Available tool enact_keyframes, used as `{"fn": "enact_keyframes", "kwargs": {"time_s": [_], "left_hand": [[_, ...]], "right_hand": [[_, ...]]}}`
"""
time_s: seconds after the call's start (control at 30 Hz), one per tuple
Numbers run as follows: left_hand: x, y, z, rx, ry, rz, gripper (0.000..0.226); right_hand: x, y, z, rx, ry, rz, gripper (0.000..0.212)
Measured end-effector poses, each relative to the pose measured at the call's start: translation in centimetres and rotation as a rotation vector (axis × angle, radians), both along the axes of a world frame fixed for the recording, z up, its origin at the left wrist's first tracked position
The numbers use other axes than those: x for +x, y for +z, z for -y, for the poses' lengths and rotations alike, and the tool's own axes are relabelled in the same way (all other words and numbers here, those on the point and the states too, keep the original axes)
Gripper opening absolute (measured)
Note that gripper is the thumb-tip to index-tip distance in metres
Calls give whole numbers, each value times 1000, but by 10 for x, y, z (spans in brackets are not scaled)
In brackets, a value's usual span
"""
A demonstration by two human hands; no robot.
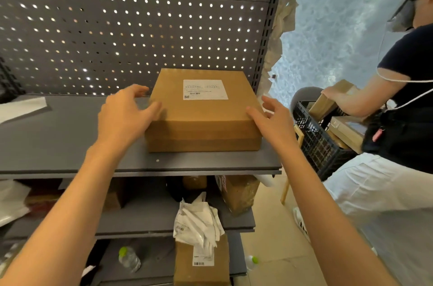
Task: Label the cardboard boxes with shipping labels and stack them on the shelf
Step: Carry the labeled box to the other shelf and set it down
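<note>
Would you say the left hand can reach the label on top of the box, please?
Probably yes. The left hand sits open at the box's left edge, and nothing lies between it and the label on top.

Shipping label (pixel 205 89) on the cardboard box (pixel 203 119): print too small to read.

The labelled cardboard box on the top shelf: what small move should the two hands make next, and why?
Probably draw both hands back and go for another box. The labelled cardboard box already sits flat on the top shelf with its shipping label on top. The left hand and right hand are open at its sides and grip nothing, so the placing looks done.
</note>
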State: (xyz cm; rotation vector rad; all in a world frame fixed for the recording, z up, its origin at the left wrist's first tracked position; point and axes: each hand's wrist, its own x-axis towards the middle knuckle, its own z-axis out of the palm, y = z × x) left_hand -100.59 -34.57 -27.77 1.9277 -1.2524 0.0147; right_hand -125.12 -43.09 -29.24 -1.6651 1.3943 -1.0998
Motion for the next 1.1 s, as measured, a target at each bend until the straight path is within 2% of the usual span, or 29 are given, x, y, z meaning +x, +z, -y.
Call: {"fn": "enact_keyframes", "kwargs": {"time_s": [0.13, 0.23, 0.33, 0.5, 0.77, 1.1], "left_hand": [[-3, 12, -15, 18, 89, 315, 37], [4, 16, -28, 34, 116, 449, 33], [20, 19, -44, 33, 139, 508, 30], [65, 19, -78, 79, 153, 523, 31], [185, 27, -162, 122, 246, 627, 31], [366, 47, -303, 125, 409, 763, 34]], "right_hand": [[7, 9, -9, -229, 14, -259, 48], [21, 15, -18, -386, 19, -513, 44], [42, 21, -29, -509, 37, -664, 41], [94, 34, -58, -581, 86, -789, 34], [235, 48, -125, -673, 171, -836, 32], [457, 68, -244, -844, 358, -713, 31]]}}
